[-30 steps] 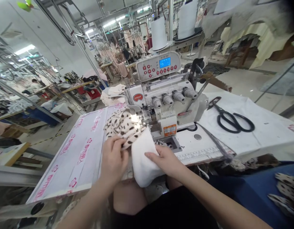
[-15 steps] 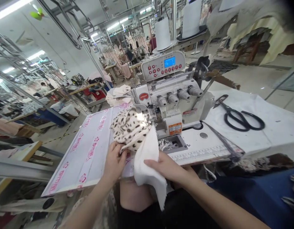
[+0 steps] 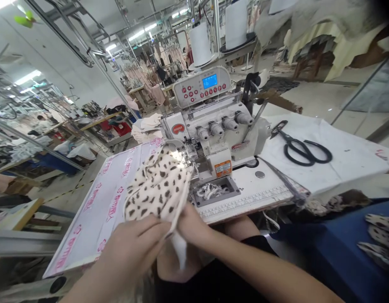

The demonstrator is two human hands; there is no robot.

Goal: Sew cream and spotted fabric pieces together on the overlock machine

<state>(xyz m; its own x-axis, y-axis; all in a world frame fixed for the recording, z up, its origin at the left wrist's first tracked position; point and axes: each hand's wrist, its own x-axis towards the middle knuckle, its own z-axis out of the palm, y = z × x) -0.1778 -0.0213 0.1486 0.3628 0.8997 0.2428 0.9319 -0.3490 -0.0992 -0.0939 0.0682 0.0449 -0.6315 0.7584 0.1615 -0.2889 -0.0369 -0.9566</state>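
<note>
A cream fabric piece with dark spots (image 3: 159, 185) runs from the needle area of the overlock sewing machine (image 3: 213, 130) down to the front edge of the table. At its near edge, my left hand (image 3: 140, 240) is closed on the fabric with the fingers pinched together. My right hand (image 3: 191, 223) is closed along the right edge of the same fabric, close to my left hand; its fingertips are partly hidden behind the cloth. A white tail of fabric (image 3: 180, 248) hangs below both hands, over my lap.
Black-handled scissors (image 3: 303, 151) lie on the white cloth at the right. Fabric trimmings (image 3: 210, 190) sit in the machine's recess. Thread cones (image 3: 201, 44) stand behind the control panel. A blue container (image 3: 339, 244) with spotted scraps is at the lower right.
The spotted fabric now lies spread flatter toward me, its white side folded under. My left hand has come nearer to me, and both hands have met at the fabric's edge. The view has shifted slightly.
</note>
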